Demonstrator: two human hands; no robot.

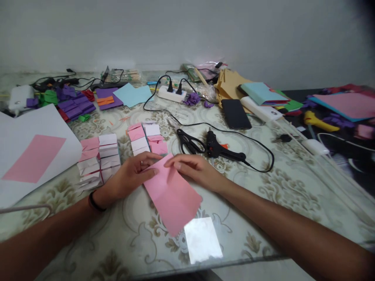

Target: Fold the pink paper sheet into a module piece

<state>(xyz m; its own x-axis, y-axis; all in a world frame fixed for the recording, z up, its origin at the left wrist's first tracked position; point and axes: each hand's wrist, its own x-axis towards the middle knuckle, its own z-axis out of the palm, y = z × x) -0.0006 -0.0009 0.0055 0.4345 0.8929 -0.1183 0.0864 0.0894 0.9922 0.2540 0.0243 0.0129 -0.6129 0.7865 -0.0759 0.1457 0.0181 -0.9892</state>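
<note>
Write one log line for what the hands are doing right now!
left hand: pressing pink paper sheet | right hand: pressing its top edge | nearby: black scissors, black glue gun

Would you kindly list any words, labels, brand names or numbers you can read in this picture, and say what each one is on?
None can be read.
The packets at the back of the table may bear print, but it is too small and blurred.
The black phone lies with a dark screen.
The pink paper under the left hand and right hand is blank.
</note>
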